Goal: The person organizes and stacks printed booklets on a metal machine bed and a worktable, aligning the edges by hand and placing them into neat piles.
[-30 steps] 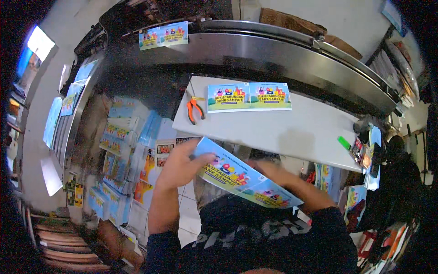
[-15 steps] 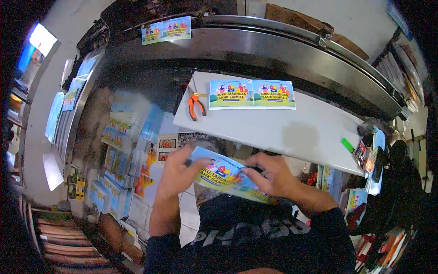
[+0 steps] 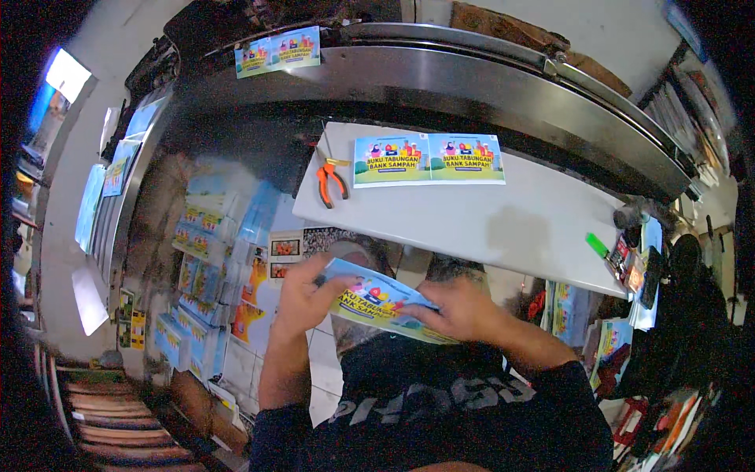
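Below the frame's centre, the left hand [image 3: 305, 299] and right hand [image 3: 462, 310] both gripped printed paper [image 3: 376, 302]. Uneven pinching pressure could have creased it.

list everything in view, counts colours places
held printed sheet: one visible, blue-yellow, lower centre
tabletop: one, white, centre
flat printed sheet: one visible, blue-green, on tabletop
pliers: one, orange-black handles, tabletop's left end
small object: one, green, tabletop's right end
metal beam: one, silver, behind tabletop
upper printed sheet: one visible, blue-green, upper left
stacked prints: several, mostly blue, lower left
shirt: one, black, bottom centre
left hand: one, bare, gripping held printed sheet's left
right hand: one, bare, gripping its right
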`<state>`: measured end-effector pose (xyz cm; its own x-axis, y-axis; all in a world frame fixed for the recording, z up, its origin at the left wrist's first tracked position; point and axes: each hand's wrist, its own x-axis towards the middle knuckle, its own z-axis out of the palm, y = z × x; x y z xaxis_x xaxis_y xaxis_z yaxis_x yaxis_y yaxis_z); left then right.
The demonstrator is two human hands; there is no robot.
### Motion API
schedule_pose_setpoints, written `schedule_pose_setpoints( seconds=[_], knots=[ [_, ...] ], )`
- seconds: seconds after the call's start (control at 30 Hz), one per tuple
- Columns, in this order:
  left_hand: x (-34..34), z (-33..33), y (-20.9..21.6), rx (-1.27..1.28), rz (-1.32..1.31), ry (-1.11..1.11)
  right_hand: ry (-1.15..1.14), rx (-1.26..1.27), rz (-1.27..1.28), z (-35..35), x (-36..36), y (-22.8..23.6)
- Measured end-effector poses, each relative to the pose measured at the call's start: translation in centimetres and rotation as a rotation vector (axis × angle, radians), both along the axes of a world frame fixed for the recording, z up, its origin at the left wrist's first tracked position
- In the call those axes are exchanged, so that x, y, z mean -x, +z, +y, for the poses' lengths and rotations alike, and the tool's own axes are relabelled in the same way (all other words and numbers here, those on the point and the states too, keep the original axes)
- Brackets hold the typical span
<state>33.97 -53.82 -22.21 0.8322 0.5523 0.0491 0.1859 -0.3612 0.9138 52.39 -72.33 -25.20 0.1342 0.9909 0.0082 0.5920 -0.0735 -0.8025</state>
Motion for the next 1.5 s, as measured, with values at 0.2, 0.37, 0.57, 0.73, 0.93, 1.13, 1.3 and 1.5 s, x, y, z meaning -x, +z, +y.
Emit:
schedule_pose_setpoints(
  seconds=[0.2,0.37,0.57,0.73,0.93,1.13,1.3,1.5],
  knots=[
    [0.0,0.2,0.0,-0.015,0.015,-0.038,-0.029,0.003,0.159,-0.4,0.1,-0.4],
    [-0.3,-0.1,0.5,-0.045,0.022,-0.069,-0.05,0.018,0.272,-0.8,0.2,-0.1],
    [-0.6,-0.3,-0.3,-0.242,0.064,-0.095,-0.148,-0.082,0.176,-1.3,0.5,-0.9],
    [-0.9,-0.6,-0.6,-0.245,0.026,-0.098,-0.143,-0.045,0.08,-1.7,0.6,-1.3],
    [-0.7,-0.4,-1.3,-0.169,0.046,-0.023,-0.376,-0.225,0.534,-1.5,0.5,-3.3],
    [-1.5,0.6,-3.5,0.155,-0.088,0.248,-0.339,-0.027,0.514,-3.8,-4.8,-1.4],
    [-7.2,0.6,-8.2,0.079,0.018,0.209,-0.482,0.455,0.079,-3.9,-9.5,0.9],
    [-11.7,0.8,-10.8,-0.22,0.093,0.22,-0.093,0.111,-0.689,-2.6,-8.2,-5.4]
  ],
)
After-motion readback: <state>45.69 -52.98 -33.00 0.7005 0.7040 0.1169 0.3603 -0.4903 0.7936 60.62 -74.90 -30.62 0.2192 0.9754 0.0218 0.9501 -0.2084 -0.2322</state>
